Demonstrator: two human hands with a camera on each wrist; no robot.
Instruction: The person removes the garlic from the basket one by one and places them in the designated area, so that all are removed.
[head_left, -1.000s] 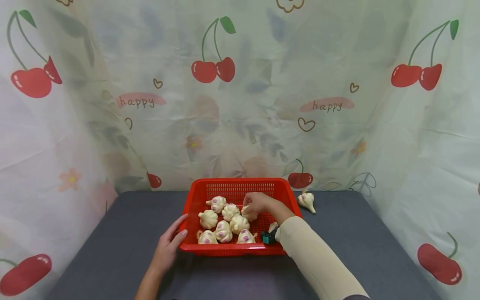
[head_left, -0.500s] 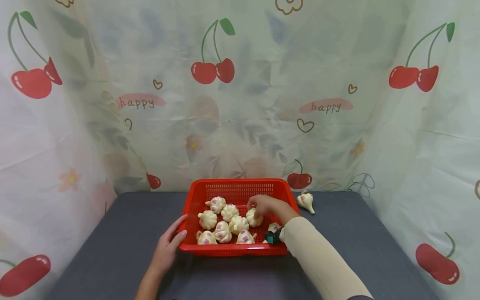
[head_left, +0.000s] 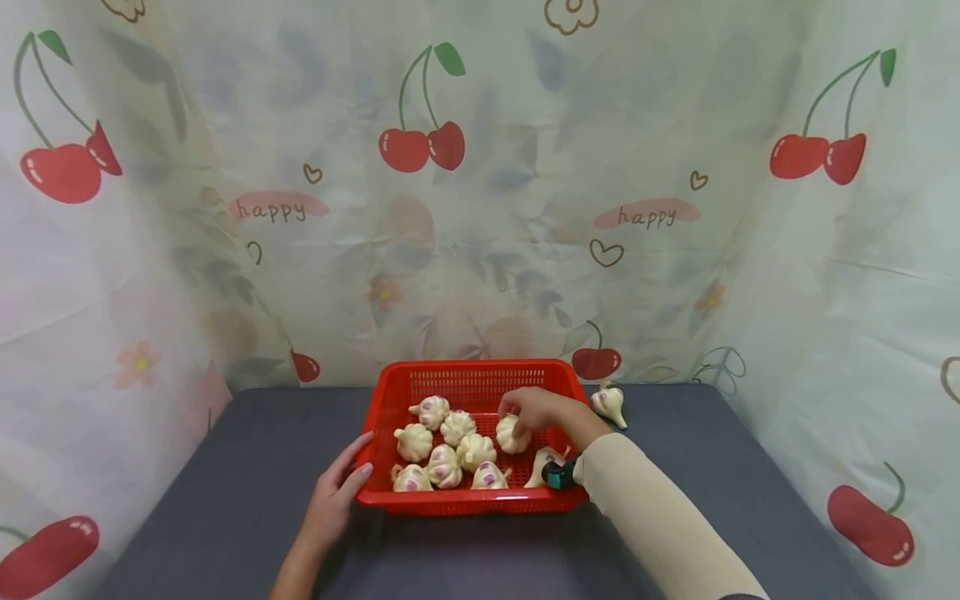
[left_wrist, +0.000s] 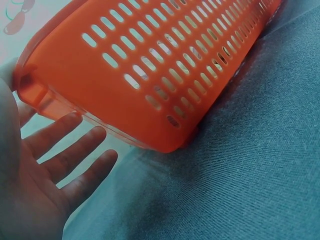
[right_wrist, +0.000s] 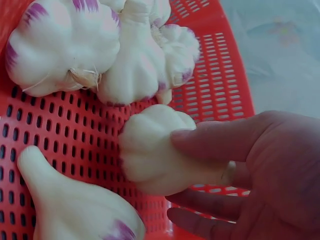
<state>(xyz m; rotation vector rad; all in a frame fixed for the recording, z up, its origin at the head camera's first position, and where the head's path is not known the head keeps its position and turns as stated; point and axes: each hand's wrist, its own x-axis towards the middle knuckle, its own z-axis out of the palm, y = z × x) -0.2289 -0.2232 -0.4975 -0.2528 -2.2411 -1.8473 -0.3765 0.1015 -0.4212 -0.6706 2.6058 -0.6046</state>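
Note:
My right hand (head_left: 534, 408) pinches a garlic bulb (head_left: 512, 435) inside the red plastic basket (head_left: 471, 498). Seen from the right wrist, the thumb lies on the pale bulb (right_wrist: 155, 150) and the fingers pass beneath its stem end. My left hand (head_left: 333, 492) holds the basket's left rim. In the left wrist view, that hand (left_wrist: 45, 170) has the rim between thumb and forefinger, with the other fingers stretched out below. Several more garlic bulbs (head_left: 443, 467) fill the basket's left and middle; another bulb (head_left: 543, 465) lies near its front right, partly hidden by the right wrist.
One garlic bulb (head_left: 608, 405) lies on the dark grey table (head_left: 247, 475), just outside the basket's right back corner. A patterned curtain (head_left: 480, 208) with cherries closes off the back and both sides.
My right hand and its garlic bulb have shifted slightly to the right, away from the other bulbs. The left hand keeps its place on the rim.

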